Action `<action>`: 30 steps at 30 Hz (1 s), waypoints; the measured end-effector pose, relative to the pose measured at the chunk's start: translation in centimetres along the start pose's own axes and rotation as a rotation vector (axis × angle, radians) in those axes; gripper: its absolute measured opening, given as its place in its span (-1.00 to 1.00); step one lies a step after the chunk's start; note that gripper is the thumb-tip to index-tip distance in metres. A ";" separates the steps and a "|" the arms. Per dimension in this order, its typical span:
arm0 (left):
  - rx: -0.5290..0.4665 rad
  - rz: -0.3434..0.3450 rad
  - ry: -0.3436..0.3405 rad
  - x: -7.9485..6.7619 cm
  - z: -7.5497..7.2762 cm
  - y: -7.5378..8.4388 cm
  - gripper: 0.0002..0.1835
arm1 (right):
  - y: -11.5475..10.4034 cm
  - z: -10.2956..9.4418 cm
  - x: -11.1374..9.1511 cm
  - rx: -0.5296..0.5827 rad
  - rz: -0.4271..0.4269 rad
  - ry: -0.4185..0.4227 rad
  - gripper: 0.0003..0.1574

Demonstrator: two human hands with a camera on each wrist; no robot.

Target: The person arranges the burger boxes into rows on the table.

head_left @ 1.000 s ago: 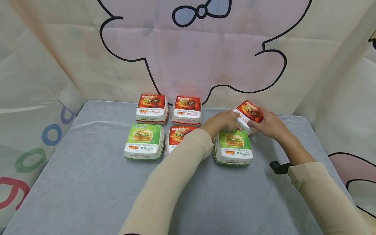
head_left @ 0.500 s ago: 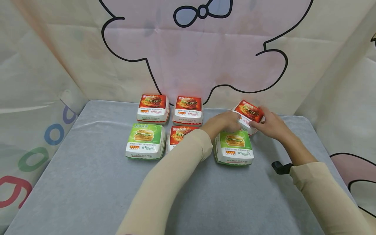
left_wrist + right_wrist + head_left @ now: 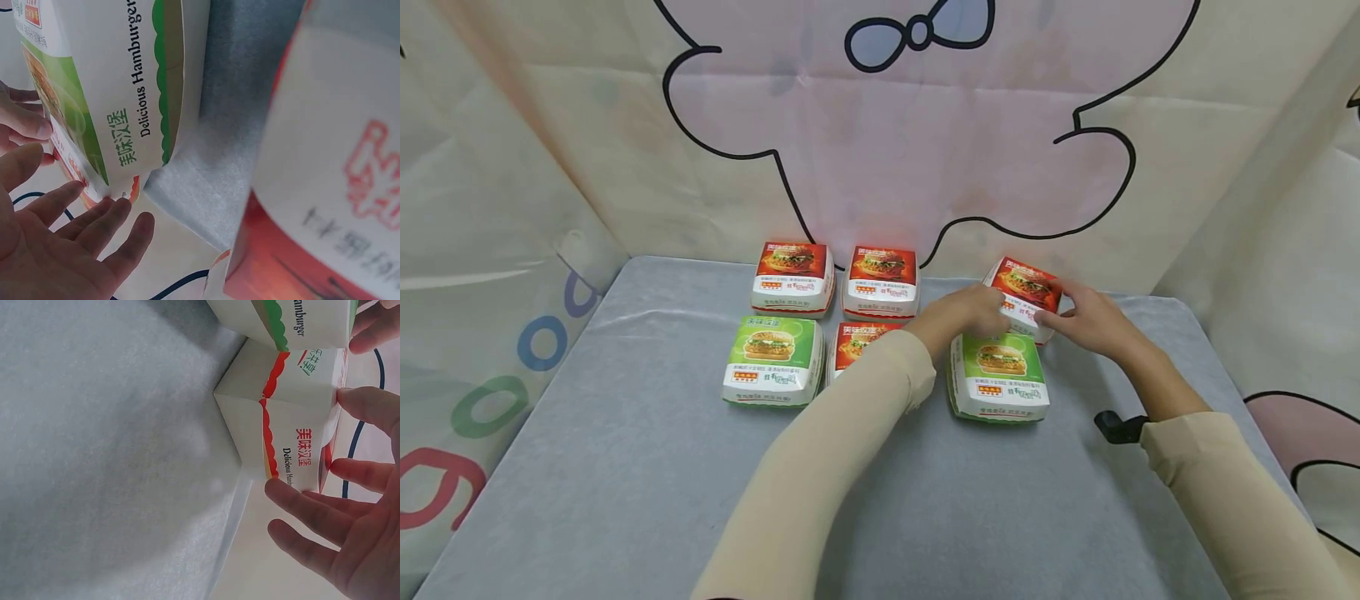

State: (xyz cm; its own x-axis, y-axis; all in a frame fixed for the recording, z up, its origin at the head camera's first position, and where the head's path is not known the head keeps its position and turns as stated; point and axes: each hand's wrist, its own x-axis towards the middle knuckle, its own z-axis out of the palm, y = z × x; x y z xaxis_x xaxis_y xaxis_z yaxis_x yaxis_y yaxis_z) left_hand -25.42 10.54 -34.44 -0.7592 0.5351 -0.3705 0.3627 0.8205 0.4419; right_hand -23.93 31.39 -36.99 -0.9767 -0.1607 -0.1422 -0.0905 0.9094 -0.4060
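Behind the right-hand green burger box [image 3: 999,379], a red burger box [image 3: 1026,287] sits slightly turned, its near edge against or just over the green one; which, I cannot tell. My right hand [image 3: 1093,321] holds the red box at its right side. In the right wrist view its thumb [image 3: 369,406] is at a near corner and the fingers spread over the top and side. My left hand [image 3: 970,312] is at the red box's left side. The left wrist view shows its fingers [image 3: 103,225] extended, tips at the red box's edge.
To the left stand two red boxes [image 3: 793,279] [image 3: 881,282] at the back, with a green box [image 3: 772,361] and a red box [image 3: 859,343] in front, the latter partly hidden by my left sleeve. A grey cloth [image 3: 662,483] covers the table; a printed curtain [image 3: 985,150] hangs behind.
The red burger box between my hands has shifted slightly left and turned anticlockwise, straighter than before. My right fingers moved with it. The other boxes stay in place.
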 end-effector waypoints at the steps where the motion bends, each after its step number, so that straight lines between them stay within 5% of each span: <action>1: 0.002 0.000 0.002 0.0 0.0 0.0 -0.57 | 0.0 0.0 0.0 0.000 -0.004 -0.001 -0.09; 21: -0.037 -0.003 -0.036 -0.1 0.0 -0.8 -0.46 | -0.3 0.2 0.5 0.008 -0.043 -0.030 -0.09; 30: -0.032 0.029 -0.017 -0.2 0.1 -0.9 -0.49 | -0.8 0.2 0.9 0.003 0.009 0.029 -0.14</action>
State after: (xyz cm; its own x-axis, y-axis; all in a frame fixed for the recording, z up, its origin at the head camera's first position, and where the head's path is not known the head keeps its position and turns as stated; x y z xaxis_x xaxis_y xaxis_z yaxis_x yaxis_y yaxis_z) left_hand -25.58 9.73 -34.86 -0.7394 0.5621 -0.3705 0.3665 0.7977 0.4788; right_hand -24.74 30.39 -36.99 -0.9827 -0.1415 -0.1198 -0.0813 0.9095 -0.4077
